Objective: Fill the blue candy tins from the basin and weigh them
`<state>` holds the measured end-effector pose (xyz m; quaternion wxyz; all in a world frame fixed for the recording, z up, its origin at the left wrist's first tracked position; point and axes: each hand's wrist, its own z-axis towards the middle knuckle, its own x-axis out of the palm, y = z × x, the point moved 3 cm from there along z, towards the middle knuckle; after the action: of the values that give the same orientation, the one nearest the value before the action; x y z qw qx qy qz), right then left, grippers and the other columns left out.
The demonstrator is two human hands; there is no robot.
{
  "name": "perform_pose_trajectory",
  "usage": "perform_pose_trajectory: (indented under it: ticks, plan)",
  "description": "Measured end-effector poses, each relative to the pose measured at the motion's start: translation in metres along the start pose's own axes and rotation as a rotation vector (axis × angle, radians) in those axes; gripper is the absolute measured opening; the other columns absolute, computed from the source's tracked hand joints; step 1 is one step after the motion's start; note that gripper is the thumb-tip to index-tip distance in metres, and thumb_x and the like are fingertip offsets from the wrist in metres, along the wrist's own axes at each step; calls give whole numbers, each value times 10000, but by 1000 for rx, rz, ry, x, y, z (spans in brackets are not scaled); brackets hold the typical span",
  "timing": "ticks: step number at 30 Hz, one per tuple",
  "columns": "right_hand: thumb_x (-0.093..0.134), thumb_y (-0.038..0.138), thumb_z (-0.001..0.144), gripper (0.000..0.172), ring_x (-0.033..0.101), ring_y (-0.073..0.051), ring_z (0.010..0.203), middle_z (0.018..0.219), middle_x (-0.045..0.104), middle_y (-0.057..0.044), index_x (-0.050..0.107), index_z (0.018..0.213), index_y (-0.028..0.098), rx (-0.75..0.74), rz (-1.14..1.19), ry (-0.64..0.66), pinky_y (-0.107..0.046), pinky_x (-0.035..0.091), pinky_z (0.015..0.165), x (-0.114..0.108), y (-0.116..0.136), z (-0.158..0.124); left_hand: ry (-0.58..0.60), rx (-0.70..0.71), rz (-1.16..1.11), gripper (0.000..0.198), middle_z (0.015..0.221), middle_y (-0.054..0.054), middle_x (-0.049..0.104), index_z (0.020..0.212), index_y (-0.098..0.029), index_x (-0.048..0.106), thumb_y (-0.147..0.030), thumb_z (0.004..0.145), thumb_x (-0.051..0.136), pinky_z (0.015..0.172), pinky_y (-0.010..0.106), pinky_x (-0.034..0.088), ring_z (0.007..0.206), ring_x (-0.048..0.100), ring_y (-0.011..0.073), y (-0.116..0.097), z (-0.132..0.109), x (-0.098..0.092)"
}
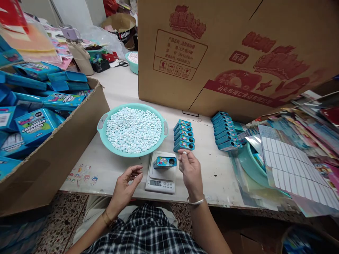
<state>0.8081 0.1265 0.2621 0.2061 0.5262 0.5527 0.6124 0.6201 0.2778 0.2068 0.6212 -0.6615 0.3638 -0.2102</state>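
Observation:
A small blue tin point(165, 162) with a dark round hole in its top stands on a white digital scale point(162, 185) at the table's front edge. My right hand point(190, 169), just right of the scale, pinches a small white candy point(184, 152) between thumb and fingertips. To the left of the scale my left hand point(127, 188) hovers with its fingers curved apart, holding nothing. A teal basin point(120, 152) full of pale blue and white candies point(135, 130) sits behind my left hand. Several blue tins point(183, 135) stand in a row behind my right hand.
A carton point(71, 137) piled with blue tins fills the left side. A large cardboard box point(180, 63) stands at the back. Another row of tins point(226, 132) is at the right, beside a teal tub point(249, 165) and sticker sheets point(286, 169). Scissors point(122, 64) lie behind.

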Motion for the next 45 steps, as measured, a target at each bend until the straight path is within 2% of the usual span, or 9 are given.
perform_pose_trajectory:
  ticks: [2, 6, 10, 13, 21, 30, 35, 40, 45]
  plan:
    - [659, 257, 844, 115, 277, -16, 457, 691, 494, 37, 658, 919, 169, 78, 157, -21, -107, 237, 369, -14, 8, 7, -9, 7, 1, 329, 952, 55, 671, 1095, -194, 642, -405, 842, 635, 815, 293, 514, 897, 629, 176, -3, 1, -3]
    - [647, 151, 813, 120, 300, -17, 455, 688, 434, 60, 609, 927, 157, 156, 406, -60, -95, 277, 354, -54, 27, 16, -55, 22, 4, 344, 956, 60, 679, 1098, -191, 648, -409, 832, 642, 825, 300, 521, 893, 638, 181, -9, 5, -10]
    - [617, 101, 807, 169, 342, -25, 451, 679, 422, 66, 584, 966, 151, 135, 479, -122, -108, 317, 360, -94, 31, 11, -91, 22, 8, 356, 962, 60, 676, 1108, -191, 645, -407, 825, 653, 819, 296, 524, 895, 635, 180, -14, 8, -15]
    - [592, 102, 817, 153, 349, -33, 448, 659, 411, 69, 580, 960, 155, 142, 499, -146, -117, 325, 358, -111, 24, 6, -75, 49, 36, 337, 982, 60, 670, 1118, -197, 638, -391, 843, 638, 838, 301, 520, 915, 630, 179, -22, 10, -13]
    - [649, 170, 807, 168, 333, -27, 438, 647, 405, 73, 600, 965, 143, 192, 465, -95, -113, 300, 345, -105, 13, 3, 24, 255, 225, 285, 1035, 63, 646, 1141, -215, 630, -336, 886, 587, 825, 328, 524, 946, 625, 191, -52, 18, 13]
    - [599, 175, 811, 96, 321, -29, 430, 638, 404, 65, 603, 904, 153, 230, 502, -52, -114, 293, 345, -93, 8, 5, 72, 472, 430, 382, 1218, 92, 578, 1274, -251, 527, -283, 897, 575, 925, 373, 483, 1133, 551, 231, -61, 19, 30]
    - [574, 175, 755, 49, 328, -36, 428, 625, 406, 55, 584, 800, 161, 235, 562, -4, -123, 287, 347, -89, 6, 13, 230, 640, 821, 665, 1364, 130, 496, 1434, -220, 351, -235, 829, 627, 1094, 518, 320, 1284, 405, 314, -74, 36, 62]
    - [583, 150, 716, 72, 360, -34, 439, 627, 407, 54, 574, 787, 148, 174, 636, -12, -132, 297, 359, -105, 13, 17, 402, 723, 1044, 360, 1012, 70, 628, 1138, -211, 567, -162, 783, 609, 1102, 601, 214, 1057, 525, 286, -91, 57, 99]
    - [572, 122, 738, 78, 373, -33, 439, 628, 417, 56, 559, 809, 152, 133, 700, -56, -136, 298, 358, -136, 15, 10, 423, 855, 1009, 349, 1044, 55, 620, 1149, -219, 543, -209, 805, 599, 1148, 613, 89, 1089, 504, 266, -109, 67, 144]
